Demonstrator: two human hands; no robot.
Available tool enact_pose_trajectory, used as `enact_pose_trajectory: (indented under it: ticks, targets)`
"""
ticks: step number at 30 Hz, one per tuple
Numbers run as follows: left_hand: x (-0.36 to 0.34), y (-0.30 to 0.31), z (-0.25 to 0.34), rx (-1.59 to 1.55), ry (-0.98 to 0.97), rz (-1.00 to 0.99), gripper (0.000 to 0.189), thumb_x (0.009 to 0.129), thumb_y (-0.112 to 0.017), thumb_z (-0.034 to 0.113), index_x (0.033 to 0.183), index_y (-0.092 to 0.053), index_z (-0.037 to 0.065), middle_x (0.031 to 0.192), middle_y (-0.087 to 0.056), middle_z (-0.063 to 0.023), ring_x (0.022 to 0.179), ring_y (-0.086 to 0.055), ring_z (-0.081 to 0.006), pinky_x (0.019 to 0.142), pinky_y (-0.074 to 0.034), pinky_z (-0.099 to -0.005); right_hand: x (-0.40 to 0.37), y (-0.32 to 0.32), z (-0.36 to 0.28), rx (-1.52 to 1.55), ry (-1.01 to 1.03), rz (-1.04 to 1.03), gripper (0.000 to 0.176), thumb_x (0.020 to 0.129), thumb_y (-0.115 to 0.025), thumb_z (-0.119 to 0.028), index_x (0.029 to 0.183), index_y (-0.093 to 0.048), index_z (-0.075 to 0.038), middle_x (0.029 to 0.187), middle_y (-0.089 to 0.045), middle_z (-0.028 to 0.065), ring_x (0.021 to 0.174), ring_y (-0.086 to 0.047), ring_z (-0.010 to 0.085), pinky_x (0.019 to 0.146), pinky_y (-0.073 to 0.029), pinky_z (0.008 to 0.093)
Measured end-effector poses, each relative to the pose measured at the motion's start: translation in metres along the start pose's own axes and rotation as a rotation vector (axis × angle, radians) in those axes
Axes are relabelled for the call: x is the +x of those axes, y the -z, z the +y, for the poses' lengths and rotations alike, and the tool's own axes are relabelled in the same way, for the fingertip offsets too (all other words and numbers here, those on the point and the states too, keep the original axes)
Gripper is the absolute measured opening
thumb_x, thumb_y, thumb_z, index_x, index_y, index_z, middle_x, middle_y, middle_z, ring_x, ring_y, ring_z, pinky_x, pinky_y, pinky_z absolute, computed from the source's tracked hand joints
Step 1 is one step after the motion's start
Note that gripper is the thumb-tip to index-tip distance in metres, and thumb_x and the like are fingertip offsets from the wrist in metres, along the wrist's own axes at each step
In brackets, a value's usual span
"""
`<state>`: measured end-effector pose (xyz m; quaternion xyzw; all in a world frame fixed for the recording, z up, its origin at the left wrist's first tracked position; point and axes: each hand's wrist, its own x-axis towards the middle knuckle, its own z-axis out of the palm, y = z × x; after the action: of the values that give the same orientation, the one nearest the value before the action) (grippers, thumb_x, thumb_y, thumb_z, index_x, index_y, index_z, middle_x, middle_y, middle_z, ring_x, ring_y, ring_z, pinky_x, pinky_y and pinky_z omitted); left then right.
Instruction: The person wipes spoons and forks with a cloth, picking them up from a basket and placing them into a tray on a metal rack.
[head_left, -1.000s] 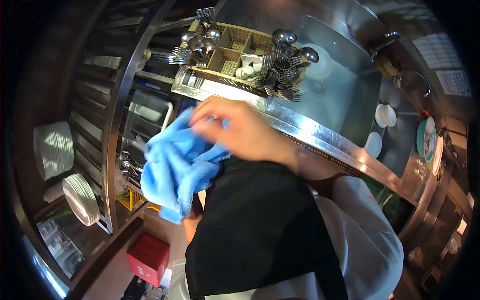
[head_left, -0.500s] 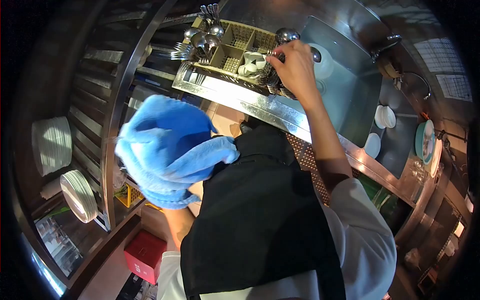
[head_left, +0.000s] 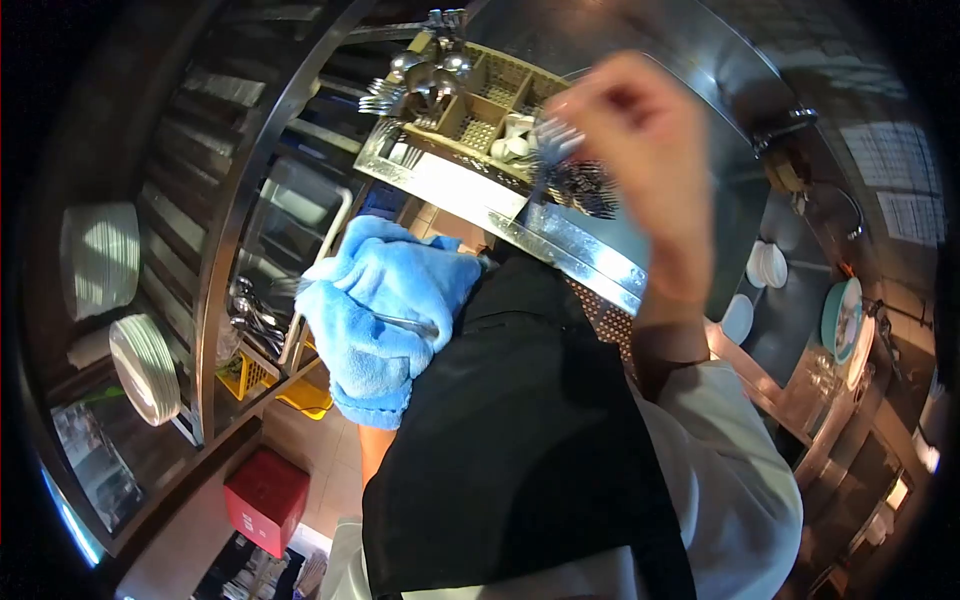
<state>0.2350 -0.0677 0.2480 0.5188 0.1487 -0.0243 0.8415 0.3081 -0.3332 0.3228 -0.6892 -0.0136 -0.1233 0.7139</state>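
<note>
A fluffy blue cloth point(head_left: 385, 300) covers my left hand, whose fingers are hidden under it; the hand grips the cloth. A thin metal utensil point(head_left: 405, 325) lies in its folds, and a blurred end sticks out at the left. My right hand point(head_left: 645, 150), smeared by motion, is above the right end of a beige cutlery rack point(head_left: 480, 105). Right by its fingers are the tines of a fork point(head_left: 560, 140); whether the hand holds it I cannot make out. Dark forks point(head_left: 590, 190) fill the nearest compartment, beside white spoons point(head_left: 513, 140).
Spoons point(head_left: 430, 85) and forks point(head_left: 380, 98) crowd the rack's left end. The rack stands by the sink's metal edge point(head_left: 560, 250). Plates point(head_left: 145, 370) are stacked on the left, and a tray of cutlery point(head_left: 255, 315) sits below. A red box point(head_left: 265, 500) is on the floor.
My right hand has lifted off the forks and moved slightly right. The blue cloth has shifted right, toward the apron, uncovering the cutlery tray. The view has tilted a little.
</note>
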Motion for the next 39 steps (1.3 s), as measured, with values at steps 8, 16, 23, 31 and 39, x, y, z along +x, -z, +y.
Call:
enact_pose_trajectory:
  ticks: [8, 16, 23, 31, 39]
  targets:
    - [0.014, -0.035, -0.019, -0.041, 0.018, 0.027, 0.037, 0.094, -0.063, 0.034, 0.113, -0.058, 0.002, 0.097, -0.065, -0.0062, 0.081, -0.064, -0.0185, 0.070, -0.056, -0.0320, -0.045, -0.089, 0.067, -0.010, -0.181, -0.368, 0.015, 0.088, -0.072, -0.016, 0.089, -0.066, -0.001, 0.069, -0.063, 0.0030, 0.064, -0.058, 0.0105, 0.059, -0.047, 0.0279]
    - [0.008, 0.000, -0.007, -0.172, 0.238, 0.084, 0.067, 0.098, -0.038, 0.064, 0.138, -0.044, 0.011, 0.125, -0.055, -0.0206, 0.112, -0.058, -0.0335, 0.103, -0.045, -0.0456, -0.057, 0.118, 0.117, -0.665, -0.317, 0.234, 0.030, 0.086, -0.076, -0.026, 0.102, -0.066, -0.003, 0.089, -0.068, 0.0059, 0.075, -0.063, 0.0138, 0.068, -0.050, 0.0294]
    - [0.013, -0.029, -0.016, -0.122, 0.234, 0.009, 0.070, 0.097, -0.044, 0.060, 0.141, -0.042, 0.006, 0.121, -0.056, -0.0150, 0.105, -0.057, -0.0268, 0.098, -0.047, -0.0394, -0.112, 0.057, 0.174, -0.526, -0.164, 0.374, 0.045, 0.076, -0.084, -0.026, 0.109, -0.064, -0.003, 0.099, -0.068, 0.0097, 0.092, -0.064, 0.0221, 0.080, -0.051, 0.0330]
    - [0.011, -0.020, -0.016, -0.125, 0.300, -0.200, 0.064, 0.101, -0.040, 0.057, 0.137, -0.045, 0.004, 0.129, -0.054, -0.0137, 0.114, -0.055, -0.0265, 0.100, -0.045, -0.0406, -0.097, 0.054, 0.184, -0.570, -0.197, 0.444, 0.028, 0.084, -0.075, -0.017, 0.105, -0.064, -0.002, 0.090, -0.070, 0.0144, 0.074, -0.067, 0.0262, 0.070, -0.052, 0.0349]
    - [0.007, -0.020, -0.012, -0.193, 0.284, -0.188, 0.056, 0.102, -0.042, 0.050, 0.136, -0.047, 0.006, 0.129, -0.055, -0.0151, 0.114, -0.057, -0.0290, 0.100, -0.047, -0.0432, -0.093, 0.057, 0.174, -0.411, -0.189, 0.456, 0.021, 0.083, -0.074, -0.007, 0.101, -0.063, -0.002, 0.082, -0.070, 0.0084, 0.069, -0.063, 0.0140, 0.065, -0.050, 0.0299]
